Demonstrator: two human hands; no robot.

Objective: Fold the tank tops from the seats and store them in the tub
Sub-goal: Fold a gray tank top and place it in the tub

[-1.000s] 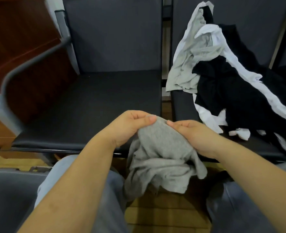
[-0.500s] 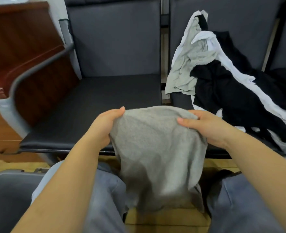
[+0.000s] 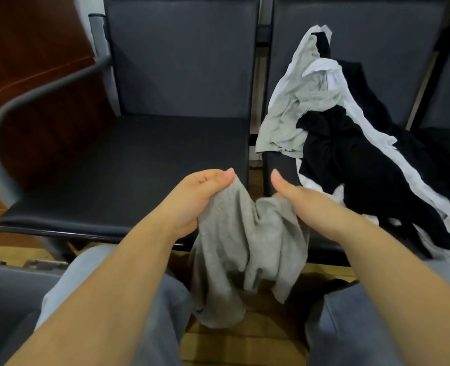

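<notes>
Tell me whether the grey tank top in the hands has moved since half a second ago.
Yes. The grey tank top has bunched and dropped against the seat's front edge.

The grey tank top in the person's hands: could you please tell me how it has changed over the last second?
Half a second ago the grey tank top was spread wide; now both hands, left hand and right hand, have gathered it into a bunch again. The pile of tops on the right seat is unchanged.

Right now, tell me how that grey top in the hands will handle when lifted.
Probably floppy: the grey tank top sags in loose folds between the left hand and right hand. Likely light, since pinched edges carry it. Its hanging hem may swing or bunch.
</notes>
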